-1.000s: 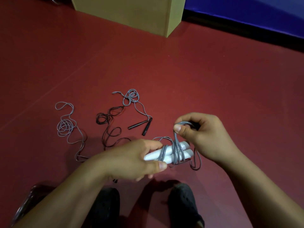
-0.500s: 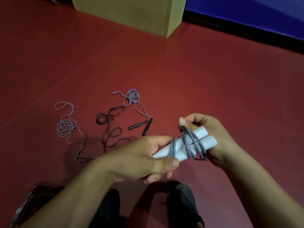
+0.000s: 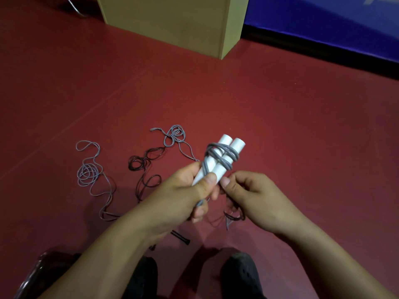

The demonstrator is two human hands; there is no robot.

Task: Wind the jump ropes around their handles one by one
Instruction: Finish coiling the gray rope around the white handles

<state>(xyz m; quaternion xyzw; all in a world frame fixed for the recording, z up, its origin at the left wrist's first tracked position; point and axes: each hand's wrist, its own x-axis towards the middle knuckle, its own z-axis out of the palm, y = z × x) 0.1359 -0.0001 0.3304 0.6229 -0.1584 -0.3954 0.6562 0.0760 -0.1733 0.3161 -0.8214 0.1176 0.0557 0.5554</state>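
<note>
right now the left hand [image 3: 183, 190] grips the near ends of 2 white handles [image 3: 222, 160] held side by side, thumb pressed across them, with their far ends tilted up and away. several turns of grey rope [image 3: 220, 156] cross the handles near the far ends, and 1 strand runs down under the left thumb. the right hand [image 3: 254, 195] sits just to the right, its fingers curled in with the thumb tip close to the handles; it seems to pinch a loose end of rope that hangs below it, though the rope itself is mostly hidden there. the likely trouble is in the coils: they sit loose and bunched near the open far ends, so if the right hand lets the tail go slack they could slide off the tips and spring apart. if the left thumb eases, the 2 handles may split and the wrap would drop between them. the hanging tail near the floor could also catch on the dark rope [image 3: 142, 167] lying on the red floor [image 3: 302, 126] to the left, which is tangled with another grey rope [image 3: 90, 171] still to be wound. a dark handle [image 3: 180, 237] lies near the feet.
</note>
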